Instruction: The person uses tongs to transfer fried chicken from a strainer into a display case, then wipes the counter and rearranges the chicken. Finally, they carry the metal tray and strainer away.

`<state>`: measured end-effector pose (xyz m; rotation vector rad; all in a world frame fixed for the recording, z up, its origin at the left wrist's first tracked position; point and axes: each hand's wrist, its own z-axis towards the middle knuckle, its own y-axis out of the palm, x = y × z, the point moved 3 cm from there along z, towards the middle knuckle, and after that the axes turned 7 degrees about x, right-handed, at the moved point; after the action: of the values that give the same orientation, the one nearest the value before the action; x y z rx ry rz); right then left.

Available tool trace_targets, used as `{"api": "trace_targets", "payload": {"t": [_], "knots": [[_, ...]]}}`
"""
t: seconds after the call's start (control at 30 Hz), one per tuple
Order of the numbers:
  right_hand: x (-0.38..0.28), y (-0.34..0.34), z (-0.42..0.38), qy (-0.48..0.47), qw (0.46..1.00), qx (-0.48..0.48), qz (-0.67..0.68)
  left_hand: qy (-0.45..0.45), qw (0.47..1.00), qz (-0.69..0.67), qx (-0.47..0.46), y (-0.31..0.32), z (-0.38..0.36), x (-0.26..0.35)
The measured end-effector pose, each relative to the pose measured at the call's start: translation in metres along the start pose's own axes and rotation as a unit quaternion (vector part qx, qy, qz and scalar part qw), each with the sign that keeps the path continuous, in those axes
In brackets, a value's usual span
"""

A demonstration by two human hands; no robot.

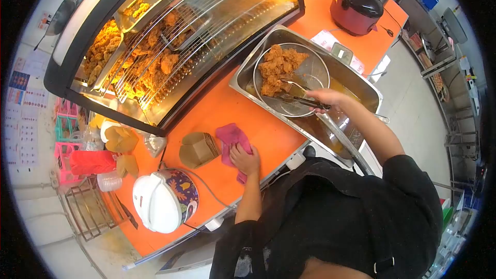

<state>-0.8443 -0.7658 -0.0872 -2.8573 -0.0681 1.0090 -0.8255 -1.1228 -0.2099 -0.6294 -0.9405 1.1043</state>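
Shiny metal tongs (302,98), soft pink cloth (232,142)

Orange counter (227,108) and what sits on it

A glass display case (170,36) of fried chicken stands along the far side; a steel tray (361,90) sits near the right end; a pink cloth (231,137) lies beside a stack of cardboard boxes (199,150); a white rice cooker (163,201) stands at the near end; a dark red cooker (356,6) at the far end, papers (330,44) close by.
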Motion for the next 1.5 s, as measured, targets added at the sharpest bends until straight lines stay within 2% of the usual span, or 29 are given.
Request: {"api": "trace_targets", "payload": {"t": [0.13, 0.23, 0.3, 0.47, 0.5, 0.53, 0.57, 0.6, 0.63, 0.73, 0.83, 0.9, 0.93, 1.0, 1.07, 1.13, 1.17, 1.23, 1.27, 1.37, 1.43, 1.5], "knots": [[-0.013, -0.011, 0.007, 0.049, 0.998, 0.037, 0.01, 0.003, 1.0, -0.002, -0.002, 0.001, 0.002, 0.001], [-0.013, -0.024, 0.025, 0.101, 0.993, -0.013, 0.066, 0.005, 1.0, 0.0, -0.005, -0.002, 0.002, 0.001], [-0.014, -0.021, 0.008, 0.1, 0.992, -0.01, 0.08, 0.004, 1.0, 0.001, -0.003, -0.001, 0.002, 0.002], [0.028, -0.013, -0.027, 0.048, 0.996, 0.005, 0.068, 0.005, 1.0, 0.002, -0.004, 0.001, 0.001, 0.0], [0.035, -0.007, -0.038, 0.041, 0.993, -0.002, 0.107, -0.001, 1.0, 0.004, 0.001, 0.0, 0.0, -0.001], [0.043, -0.006, -0.044, -0.009, 0.995, 0.007, 0.095, 0.001, 1.0, 0.002, -0.011, -0.001, -0.002, 0.0], [0.031, 0.009, -0.065, 0.024, 0.984, 0.074, 0.162, -0.003, 1.0, 0.002, -0.013, 0.0, 0.002, 0.001], [0.027, 0.01, -0.072, -0.026, 0.989, 0.037, 0.137, -0.019, 1.0, 0.009, 0.007, -0.001, 0.008, 0.002], [0.026, 0.012, -0.075, -0.02, 0.987, 0.041, 0.153, -0.022, 1.0, 0.009, -0.011, -0.001, 0.008, 0.001], [0.015, 0.017, -0.076, -0.135, 0.988, 0.061, 0.039, -0.035, 0.999, -0.005, -0.041, -0.004, 0.001, -0.001], [-0.011, 0.033, -0.069, -0.189, 0.979, 0.076, 0.013, -0.044, 0.998, -0.012, -0.044, -0.001, 0.003, -0.002], [-0.039, 0.055, -0.065, -0.212, 0.974, 0.054, 0.059, -0.044, 0.998, -0.011, -0.043, -0.001, 0.003, -0.002], [-0.053, 0.064, -0.056, -0.236, 0.969, 0.068, 0.021, -0.042, 0.998, -0.018, -0.048, -0.002, 0.003, -0.002], [-0.097, 0.101, -0.046, -0.26, 0.958, 0.057, 0.103, -0.04, 0.998, -0.025, -0.051, -0.004, 0.004, -0.004], [-0.136, 0.132, -0.023, -0.317, 0.942, 0.033, 0.107, -0.048, 0.997, -0.028, -0.057, -0.004, 0.005, -0.003], [-0.174, 0.162, -0.013, -0.3, 0.945, 0.072, 0.113, -0.045, 0.997, -0.034, -0.047, -0.005, 0.006, -0.003], [-0.19, 0.181, -0.011, -0.308, 0.927, 0.053, 0.207, -0.044, 0.998, -0.036, -0.039, -0.006, 0.006, -0.003], [-0.199, 0.193, 0.04, -0.396, 0.902, 0.071, 0.156, -0.045, 0.998, -0.04, -0.033, -0.007, 0.005, -0.004], [-0.21, 0.202, 0.042, -0.4, 0.901, 0.069, 0.154, -0.044, 0.998, -0.044, -0.031, -0.006, 0.006, -0.005], [-0.23, 0.236, 0.055, -0.391, 0.888, 0.125, 0.209, -0.05, 0.997, -0.043, -0.049, -0.005, 0.004, -0.006], [-0.228, 0.251, 0.087, -0.433, 0.841, 0.219, 0.239, -0.045, 0.997, -0.046, -0.051, -0.007, 0.005, -0.007], [-0.238, 0.264, 0.084, -0.419, 0.838, 0.245, 0.25, -0.041, 0.997, -0.047, -0.048, -0.006, 0.007, -0.007]]}}
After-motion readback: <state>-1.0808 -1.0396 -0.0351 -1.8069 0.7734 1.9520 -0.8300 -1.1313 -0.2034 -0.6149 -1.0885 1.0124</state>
